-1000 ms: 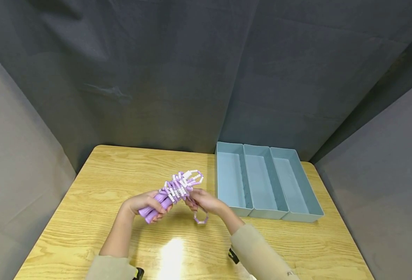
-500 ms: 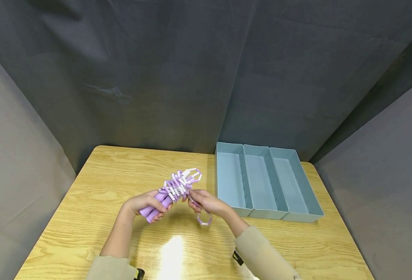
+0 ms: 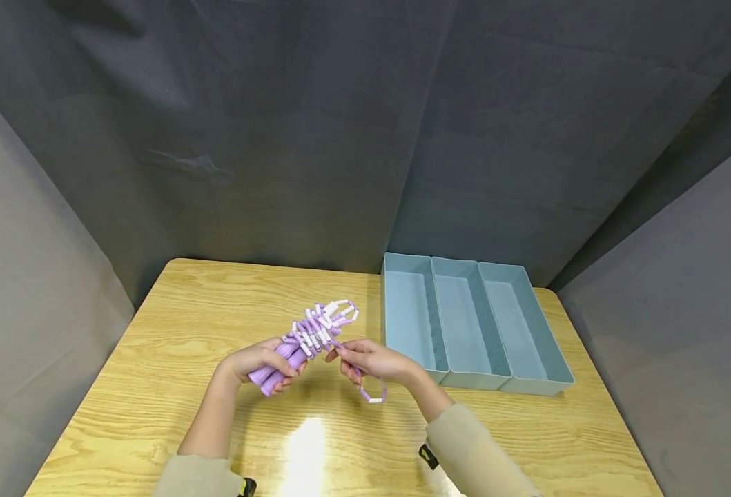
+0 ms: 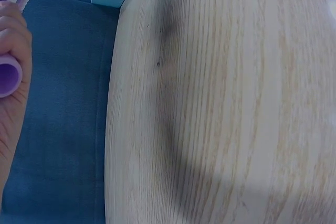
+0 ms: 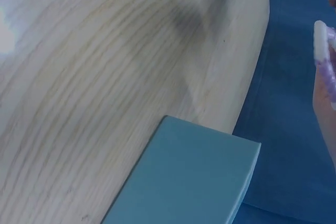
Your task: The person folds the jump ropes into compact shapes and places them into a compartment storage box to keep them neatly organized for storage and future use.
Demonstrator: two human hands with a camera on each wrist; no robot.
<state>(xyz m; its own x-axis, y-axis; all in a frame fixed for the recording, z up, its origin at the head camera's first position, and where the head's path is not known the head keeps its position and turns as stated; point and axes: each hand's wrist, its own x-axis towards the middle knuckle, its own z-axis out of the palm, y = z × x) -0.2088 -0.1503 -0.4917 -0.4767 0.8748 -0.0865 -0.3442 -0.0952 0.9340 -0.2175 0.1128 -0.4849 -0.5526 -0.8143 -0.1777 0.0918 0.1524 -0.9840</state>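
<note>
A purple and white beaded jump rope (image 3: pixel 314 333) is gathered in a wrapped bundle above the table. My left hand (image 3: pixel 258 359) grips its two purple handles (image 3: pixel 272 376) side by side. In the left wrist view, one handle's hollow end (image 4: pixel 9 76) pokes out below the curled fingers. Just right of the bundle, my right hand (image 3: pixel 374 360) pinches a strand of the rope between thumb and fingers. A short beaded loop (image 3: pixel 374 400) hangs beneath that hand; part of it shows at the right wrist view's edge. Another loop sticks out at the bundle's upper end.
Three pale blue trays (image 3: pixel 472 324) stand side by side at the right of the wooden table (image 3: pixel 172 331), close to my right forearm. A dark curtain (image 3: pixel 266 138) hangs behind the table, with grey cloth panels at both sides.
My right hand has moved to the right, away from the bundle, drawing the strand and its hanging loop along. The left hand and handles have stayed nearly in place.
</note>
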